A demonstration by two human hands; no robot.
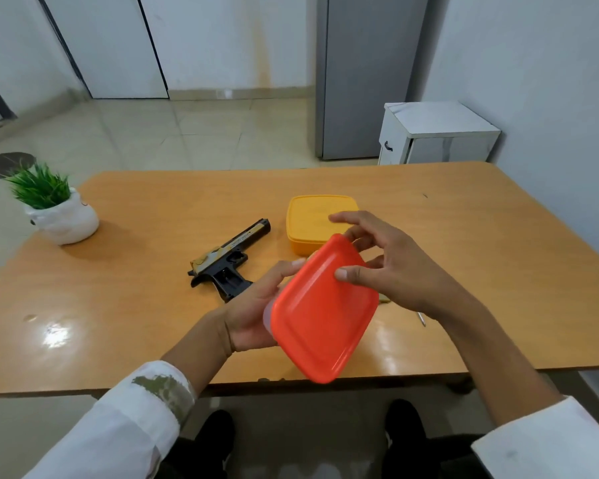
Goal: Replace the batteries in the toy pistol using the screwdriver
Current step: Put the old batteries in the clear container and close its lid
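A black and gold toy pistol (227,261) lies on its side on the wooden table (153,305), muzzle toward the far right. Above the table's near edge I hold a small clear container with an orange-red lid (322,312), tilted with the lid facing me. My left hand (256,305) grips it from below and behind. My right hand (384,264) holds the lid's upper right edge, thumb on top of the lid. A thin metal tip, perhaps the screwdriver (422,319), shows under my right wrist; most of it is hidden.
A closed yellow box (312,219) stands just beyond the held container, right of the pistol. A potted green plant (56,209) sits at the table's far left. Behind the table are a white cabinet (436,133) and a grey fridge (367,74).
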